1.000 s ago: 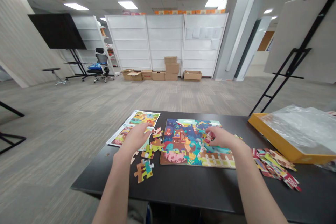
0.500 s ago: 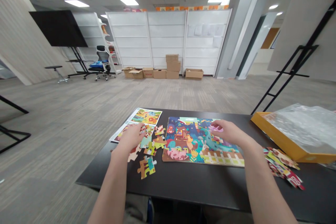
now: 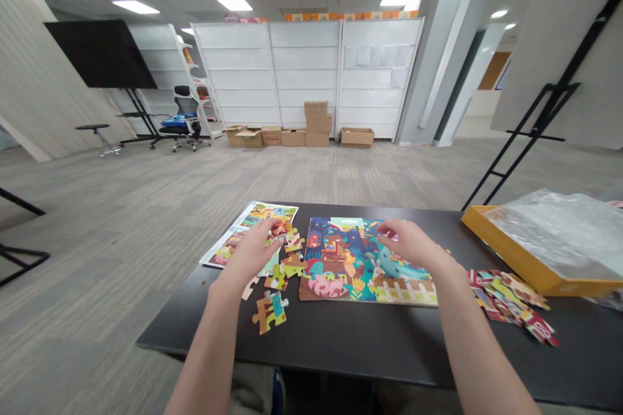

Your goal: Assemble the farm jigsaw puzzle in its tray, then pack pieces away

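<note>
My left hand [image 3: 256, 245] hovers over a cluster of jigsaw pieces, its thumb and forefinger apart. Under and beside its fingers lie loose pieces [image 3: 294, 264] on the black table, and one joined clump [image 3: 270, 312] sits nearer the front edge. A printed picture sheet [image 3: 221, 248] is partly covered by this hand and by pieces. My right hand [image 3: 402, 241] is over the upper right of a colourful puzzle board [image 3: 335, 266] showing animals and a fence. Its fingers are curved, with a gap to the thumb where a pink patch shows; whether that belongs to the board is unclear.
More puzzle pieces [image 3: 516, 301] are heaped to the right of my right forearm. A yellow box [image 3: 506, 249] with clear plastic wrap [image 3: 559, 233] stands at the table's right end. Beyond the table are an easel stand [image 3: 528, 136], cardboard boxes [image 3: 318, 123] and white shelving [image 3: 306, 65].
My right hand has moved left across the board. My left hand has shifted slightly right and up over the pieces, its thumb and forefinger wider apart. The whole view has shifted slightly.
</note>
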`<state>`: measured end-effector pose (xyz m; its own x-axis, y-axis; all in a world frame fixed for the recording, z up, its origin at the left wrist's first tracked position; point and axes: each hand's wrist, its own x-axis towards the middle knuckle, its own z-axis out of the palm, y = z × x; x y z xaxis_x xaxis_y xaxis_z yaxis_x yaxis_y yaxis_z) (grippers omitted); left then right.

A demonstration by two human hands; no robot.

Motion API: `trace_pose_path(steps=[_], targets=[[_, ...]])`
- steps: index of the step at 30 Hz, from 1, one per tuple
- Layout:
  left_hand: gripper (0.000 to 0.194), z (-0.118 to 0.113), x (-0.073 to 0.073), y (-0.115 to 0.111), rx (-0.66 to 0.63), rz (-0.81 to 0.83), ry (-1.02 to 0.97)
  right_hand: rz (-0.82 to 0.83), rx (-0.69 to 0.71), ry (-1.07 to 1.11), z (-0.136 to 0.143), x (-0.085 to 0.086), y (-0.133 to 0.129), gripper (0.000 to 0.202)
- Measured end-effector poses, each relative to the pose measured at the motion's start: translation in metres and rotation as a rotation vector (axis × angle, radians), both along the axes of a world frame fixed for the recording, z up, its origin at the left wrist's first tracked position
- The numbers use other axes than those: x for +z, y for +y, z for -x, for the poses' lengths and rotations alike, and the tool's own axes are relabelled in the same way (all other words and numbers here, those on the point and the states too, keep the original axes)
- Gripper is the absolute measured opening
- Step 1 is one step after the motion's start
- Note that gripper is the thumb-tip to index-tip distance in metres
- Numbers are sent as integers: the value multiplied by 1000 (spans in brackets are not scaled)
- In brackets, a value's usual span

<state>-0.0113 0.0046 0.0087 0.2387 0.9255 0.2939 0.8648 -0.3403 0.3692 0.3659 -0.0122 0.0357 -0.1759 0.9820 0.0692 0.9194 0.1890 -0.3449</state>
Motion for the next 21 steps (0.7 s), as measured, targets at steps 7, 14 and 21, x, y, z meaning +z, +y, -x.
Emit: trace_pose_path(steps=[7, 14, 21], targets=[[51, -76, 6, -24, -364, -77, -119, -7, 110, 105, 37, 9, -11, 18], [53, -107, 2, -29, -477, -83, -120, 95, 309, 471, 58, -8, -8, 33], [54, -112, -6, -29, -424, -27, -45, 54, 265, 326, 45, -18, 3, 24]])
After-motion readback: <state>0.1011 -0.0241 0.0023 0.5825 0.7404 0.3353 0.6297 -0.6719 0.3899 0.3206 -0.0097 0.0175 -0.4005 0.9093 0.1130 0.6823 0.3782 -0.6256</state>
